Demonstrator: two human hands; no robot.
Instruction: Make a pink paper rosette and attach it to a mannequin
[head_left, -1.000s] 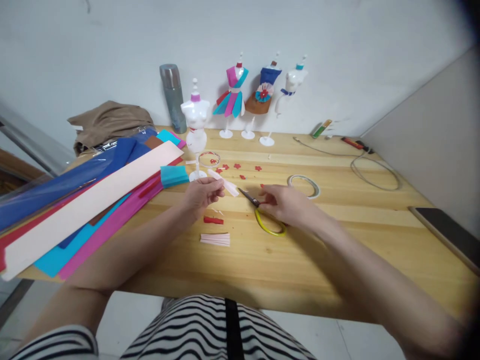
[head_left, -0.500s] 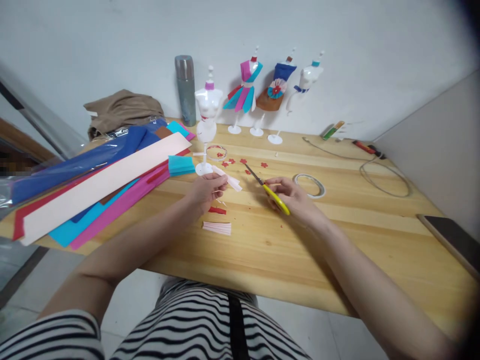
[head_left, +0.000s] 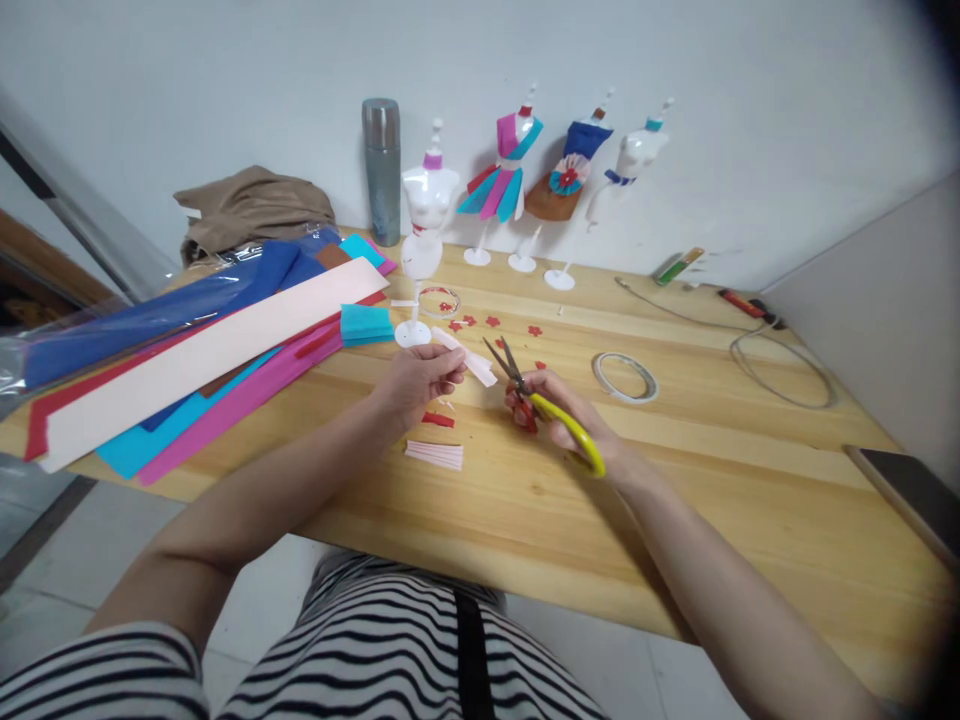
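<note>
Blades have parted since half a second ago on the yellow-handled metal scissors point(head_left: 555, 414), which I see my right hand point(head_left: 586, 410) gripping by the loops. My left hand point(head_left: 416, 385) pinches a narrow, pale pink, fabric-like strip point(head_left: 480, 367) over the pale wooden surface point(head_left: 750, 480); its long axis slants rightward and nearer me, free end just short of the blades.
</note>
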